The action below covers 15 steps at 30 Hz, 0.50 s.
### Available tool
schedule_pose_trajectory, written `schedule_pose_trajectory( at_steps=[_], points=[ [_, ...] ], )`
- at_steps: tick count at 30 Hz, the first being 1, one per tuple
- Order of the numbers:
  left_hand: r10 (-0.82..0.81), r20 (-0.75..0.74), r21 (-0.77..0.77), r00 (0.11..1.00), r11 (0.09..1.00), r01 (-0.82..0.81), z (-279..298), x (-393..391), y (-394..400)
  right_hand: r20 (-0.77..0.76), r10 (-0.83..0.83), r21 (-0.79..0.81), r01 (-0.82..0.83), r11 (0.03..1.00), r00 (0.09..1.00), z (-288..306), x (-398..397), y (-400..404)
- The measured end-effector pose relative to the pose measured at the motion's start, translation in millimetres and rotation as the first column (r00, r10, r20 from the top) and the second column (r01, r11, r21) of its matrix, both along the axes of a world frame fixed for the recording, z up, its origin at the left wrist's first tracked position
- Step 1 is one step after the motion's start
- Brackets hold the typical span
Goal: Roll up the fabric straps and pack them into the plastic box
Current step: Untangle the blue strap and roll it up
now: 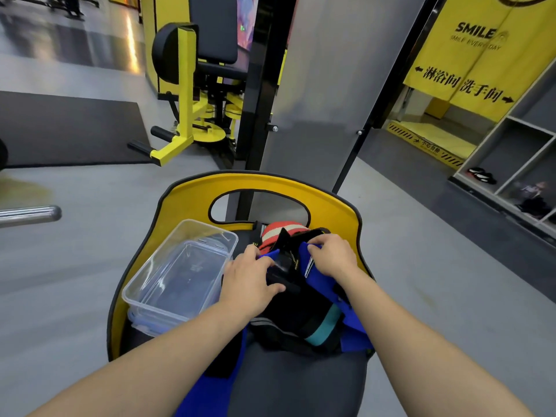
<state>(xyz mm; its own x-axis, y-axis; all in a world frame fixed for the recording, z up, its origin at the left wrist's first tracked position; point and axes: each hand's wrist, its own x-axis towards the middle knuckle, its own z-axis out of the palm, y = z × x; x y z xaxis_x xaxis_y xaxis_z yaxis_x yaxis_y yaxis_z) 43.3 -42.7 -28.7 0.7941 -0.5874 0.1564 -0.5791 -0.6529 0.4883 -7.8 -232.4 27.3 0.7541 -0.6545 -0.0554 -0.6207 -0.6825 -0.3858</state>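
Gym floor, grey; yellow-rimmed chair seat [192, 203] carries clear plastic box [180, 275], empty, beside heaped fabric straps [301, 311]; left hand [249, 281] and right hand [331, 257] both pinch blue strap [313, 260]

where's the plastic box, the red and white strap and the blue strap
plastic box [141, 273]: head view, on its left wall
red and white strap [278, 231]: head view, on its striped top
blue strap [323, 279]: head view, on the band just below the right hand [331, 257]
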Motion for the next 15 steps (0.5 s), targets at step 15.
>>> schedule_pose_trajectory(
  at_steps=[15],
  points=[
    [0.055,-0.239,-0.284,0.969,0.951,-0.124,24.9,-1.3,-6.1,0.402,-0.082,0.678,-0.237,0.696,0.912,46.7,-42.0,-21.7]
  ],
)
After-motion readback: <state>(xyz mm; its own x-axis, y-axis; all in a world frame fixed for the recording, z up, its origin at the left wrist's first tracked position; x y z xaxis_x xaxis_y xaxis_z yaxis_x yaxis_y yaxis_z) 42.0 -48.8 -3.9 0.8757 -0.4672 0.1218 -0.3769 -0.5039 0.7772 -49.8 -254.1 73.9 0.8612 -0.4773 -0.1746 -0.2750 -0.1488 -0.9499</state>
